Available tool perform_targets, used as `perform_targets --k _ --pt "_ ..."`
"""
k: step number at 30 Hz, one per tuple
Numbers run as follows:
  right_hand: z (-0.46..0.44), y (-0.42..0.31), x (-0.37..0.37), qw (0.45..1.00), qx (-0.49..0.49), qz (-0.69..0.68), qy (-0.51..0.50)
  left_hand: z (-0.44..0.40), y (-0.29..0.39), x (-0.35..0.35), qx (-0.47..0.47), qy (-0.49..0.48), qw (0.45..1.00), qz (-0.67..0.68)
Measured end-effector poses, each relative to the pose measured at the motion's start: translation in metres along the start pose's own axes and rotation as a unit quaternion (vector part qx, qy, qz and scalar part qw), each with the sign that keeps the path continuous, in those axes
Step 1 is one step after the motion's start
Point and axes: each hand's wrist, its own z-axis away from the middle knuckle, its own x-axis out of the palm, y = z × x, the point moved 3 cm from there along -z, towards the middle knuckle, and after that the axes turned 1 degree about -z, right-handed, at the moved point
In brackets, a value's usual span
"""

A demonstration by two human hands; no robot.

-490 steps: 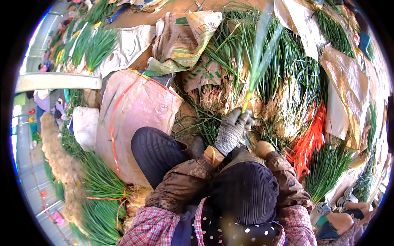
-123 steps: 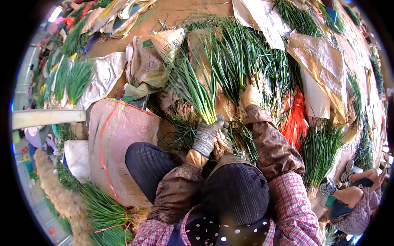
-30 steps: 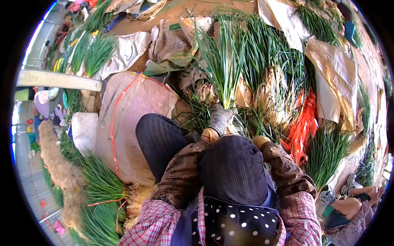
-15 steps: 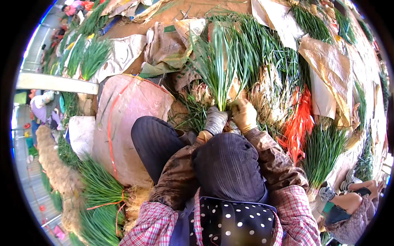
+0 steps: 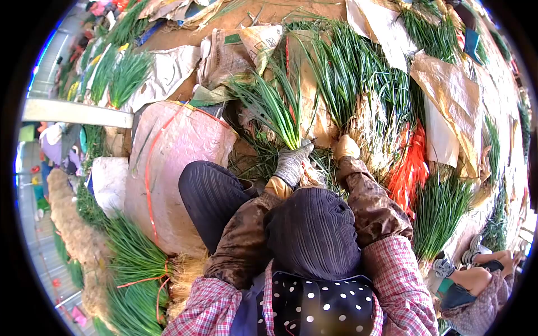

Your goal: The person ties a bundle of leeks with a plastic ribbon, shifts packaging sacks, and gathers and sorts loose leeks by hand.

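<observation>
My left hand (image 5: 291,167), in a grey glove, is closed around a bunch of spring onions (image 5: 284,115). Their long green leaves point away from me and lean left, and pale roots stick out below the hand. My right hand (image 5: 346,148), in a tan glove, is at the near left edge of a big heap of spring onions (image 5: 381,120) with straw-coloured roots. Its fingers point away from me and are mostly hidden, so their grip does not show. Loose green leaves (image 5: 263,154) lie under and beside my left hand.
Red plastic strips (image 5: 408,168) hang right of the heap. A pink-white covered block (image 5: 168,173) stands at my left, with tied bundles (image 5: 137,252) nearer me. Another bundle (image 5: 443,210) lies right. A seated person's legs (image 5: 473,280) show at lower right. Sacks (image 5: 224,61) lie ahead.
The bunch in my left hand has tilted from upright to the left. My right hand has left the bunch and moved right, to the heap's edge.
</observation>
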Motion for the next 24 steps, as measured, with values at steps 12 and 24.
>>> perform_targets --k 12,24 --pt "0.130 0.019 -0.020 0.892 -0.354 -0.268 -0.084 -0.025 -0.016 -0.009 -0.081 -0.017 0.948 -0.308" --pt "0.076 -0.024 0.000 0.784 -0.141 -0.599 -0.077 -0.008 -0.002 0.007 -0.033 0.031 0.924 -0.380"
